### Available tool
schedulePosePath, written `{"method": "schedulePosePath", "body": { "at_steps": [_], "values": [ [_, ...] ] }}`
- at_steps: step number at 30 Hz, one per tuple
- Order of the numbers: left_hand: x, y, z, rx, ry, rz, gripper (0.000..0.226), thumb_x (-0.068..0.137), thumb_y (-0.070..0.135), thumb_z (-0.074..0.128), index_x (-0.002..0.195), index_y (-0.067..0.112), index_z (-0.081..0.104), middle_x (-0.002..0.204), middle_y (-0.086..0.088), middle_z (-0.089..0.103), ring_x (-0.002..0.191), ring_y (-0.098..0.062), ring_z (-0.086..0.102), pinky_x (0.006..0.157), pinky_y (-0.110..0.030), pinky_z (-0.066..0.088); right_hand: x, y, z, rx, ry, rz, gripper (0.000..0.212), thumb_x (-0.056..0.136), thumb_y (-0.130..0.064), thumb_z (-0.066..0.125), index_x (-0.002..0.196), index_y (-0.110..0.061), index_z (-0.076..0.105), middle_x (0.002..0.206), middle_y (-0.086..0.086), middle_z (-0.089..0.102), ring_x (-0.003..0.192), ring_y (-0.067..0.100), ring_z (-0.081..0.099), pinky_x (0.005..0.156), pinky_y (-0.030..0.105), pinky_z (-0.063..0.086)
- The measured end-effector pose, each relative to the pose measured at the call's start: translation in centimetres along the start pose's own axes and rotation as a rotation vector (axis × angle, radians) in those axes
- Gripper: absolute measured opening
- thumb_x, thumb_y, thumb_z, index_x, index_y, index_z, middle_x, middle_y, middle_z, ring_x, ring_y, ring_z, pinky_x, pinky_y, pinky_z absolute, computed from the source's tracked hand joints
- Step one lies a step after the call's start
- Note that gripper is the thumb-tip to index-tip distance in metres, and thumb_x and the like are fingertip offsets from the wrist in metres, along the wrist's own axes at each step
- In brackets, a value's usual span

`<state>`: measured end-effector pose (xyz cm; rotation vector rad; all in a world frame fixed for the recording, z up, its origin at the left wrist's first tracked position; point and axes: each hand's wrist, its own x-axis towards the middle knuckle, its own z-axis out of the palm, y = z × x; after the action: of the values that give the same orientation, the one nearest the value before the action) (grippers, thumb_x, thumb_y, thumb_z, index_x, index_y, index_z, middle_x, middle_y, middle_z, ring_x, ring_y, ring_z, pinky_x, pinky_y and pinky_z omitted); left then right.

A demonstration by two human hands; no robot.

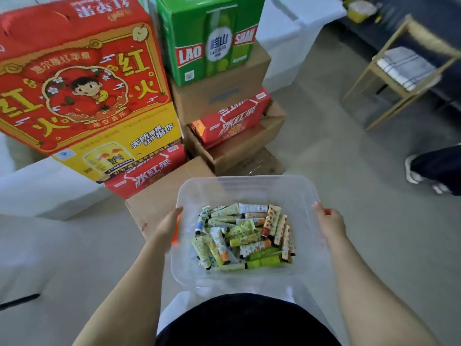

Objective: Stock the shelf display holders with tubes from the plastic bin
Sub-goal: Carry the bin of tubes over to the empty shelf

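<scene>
Carrying: plastic bin (247, 188) of tubes (245, 236), probably the fetching step.
Left hand (172, 221): gripping the bin's 9 o'clock rim.
Right hand (329, 221): gripping its 3 o'clock rim.
Next: reach the display holders, unseen here.

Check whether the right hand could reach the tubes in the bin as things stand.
Probably not yet. Nothing covers the tubes, since the plastic bin has no lid, but the right hand grips its right rim while the left hand holds the other side. It would have to let go first.
</scene>
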<state>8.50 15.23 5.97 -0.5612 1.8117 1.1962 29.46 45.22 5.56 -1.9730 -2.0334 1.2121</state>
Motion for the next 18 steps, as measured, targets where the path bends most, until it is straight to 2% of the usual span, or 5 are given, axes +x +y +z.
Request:
{"method": "schedulePosePath", "body": {
  "at_steps": [5,8,11,14,18],
  "values": [
    [2.7,2.9,8.0,0.147,-0.053,0.089,0.058,0.091,0.055,0.045,0.123,0.009,0.057,0.124,-0.015,0.059,0.102,-0.032,0.06,0.08,-0.035,0.047,4.5,3.2,-5.7,0.072,0.041,0.105,0.047,0.093,-0.044,0.05,0.079,0.0,0.053,0.079,0.02,0.052,0.075,0.032,0.051,0.07,0.041,0.043],
    [0.8,6.2,14.8,0.172,-0.062,0.169,0.049,0.095,0.043,0.048,0.115,0.0,0.06,0.12,-0.027,0.057,0.094,-0.03,0.059,0.082,-0.042,0.048,8.7,4.4,-9.4,0.12,0.082,0.144,0.06,0.093,-0.043,0.051,0.083,0.016,0.056,0.082,0.035,0.054,0.077,0.041,0.057,0.075,0.046,0.048],
    [0.1,8.5,21.6,0.181,-0.056,0.157,0.042,0.096,0.038,0.05,0.118,0.002,0.058,0.102,-0.014,0.06,0.081,-0.024,0.055,0.064,-0.035,0.047,13.6,5.1,-13.3,0.186,0.105,0.155,0.054,0.093,-0.043,0.05,0.071,0.006,0.054,0.073,0.021,0.05,0.072,0.033,0.052,0.068,0.04,0.043],
    [0.4,10.2,27.8,0.19,0.017,0.181,0.05,0.088,0.05,0.056,0.113,0.007,0.061,0.109,-0.01,0.064,0.092,-0.03,0.06,0.085,-0.038,0.049,18.4,5.6,-17.3,0.22,0.12,0.172,0.05,0.093,-0.044,0.05,0.059,-0.009,0.04,0.065,0.014,0.044,0.068,0.028,0.046,0.064,0.034,0.034],
    [0.1,13.3,35.8,0.206,0.034,0.197,0.048,0.088,0.049,0.056,0.115,0.01,0.057,0.108,-0.007,0.058,0.099,-0.031,0.056,0.083,-0.037,0.044,24.1,5.5,-22.3,0.288,0.172,0.178,0.044,0.093,-0.044,0.051,0.071,-0.006,0.047,0.073,0.014,0.049,0.074,0.029,0.049,0.071,0.039,0.041]
  ]
}}
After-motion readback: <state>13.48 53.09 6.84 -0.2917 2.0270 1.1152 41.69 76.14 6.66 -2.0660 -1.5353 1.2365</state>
